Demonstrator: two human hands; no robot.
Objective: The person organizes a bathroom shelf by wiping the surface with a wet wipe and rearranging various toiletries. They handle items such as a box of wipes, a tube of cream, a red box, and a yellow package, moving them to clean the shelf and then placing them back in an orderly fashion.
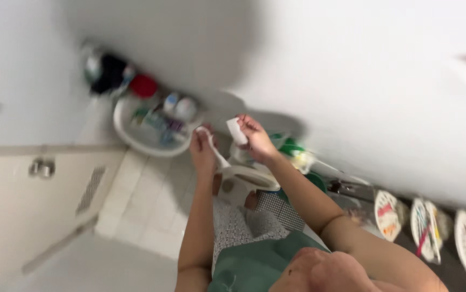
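While left hand [202,151] grips a white plastic ladle [238,172], right hand [255,139] pinches a small block [236,131].

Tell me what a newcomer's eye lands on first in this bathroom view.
At centre, the left hand grips the white handle of a dipper, while the right hand pinches a small white block just above it. Behind them, by the wall, a white basin holds blurred bottles. Along the lower right, round plates with colourful markings line a dark surface.
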